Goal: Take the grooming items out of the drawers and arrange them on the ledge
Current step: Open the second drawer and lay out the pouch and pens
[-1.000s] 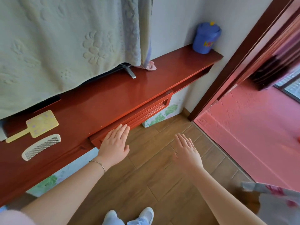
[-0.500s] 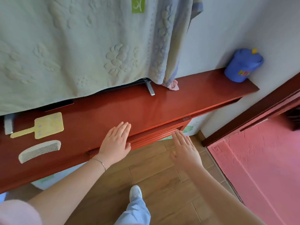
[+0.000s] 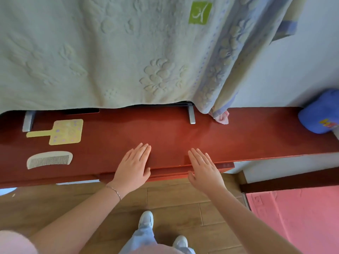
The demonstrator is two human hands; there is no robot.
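A yellow hand mirror point(image 3: 64, 132) and a white comb point(image 3: 49, 159) lie on the red wooden ledge point(image 3: 165, 132) at its left end, the comb nearer the front edge. Just below the ledge's front edge a red drawer front point(image 3: 225, 165) sticks out slightly. My left hand point(image 3: 134, 169) and my right hand point(image 3: 203, 167) are flat and empty, fingers straight, side by side over the ledge's front edge and the drawer. Neither hand holds anything. The drawer's inside is hidden.
A pale embossed towel point(image 3: 110, 52) hangs over a screen whose metal feet point(image 3: 191, 116) stand on the ledge. A blue cup point(image 3: 321, 114) sits at the ledge's right end. A pink mat point(image 3: 297, 217) covers the floor at the right.
The view has turned to face the ledge squarely. The drawer, open a second ago, is now almost pushed in, and both hands have moved forward to the ledge's front edge.
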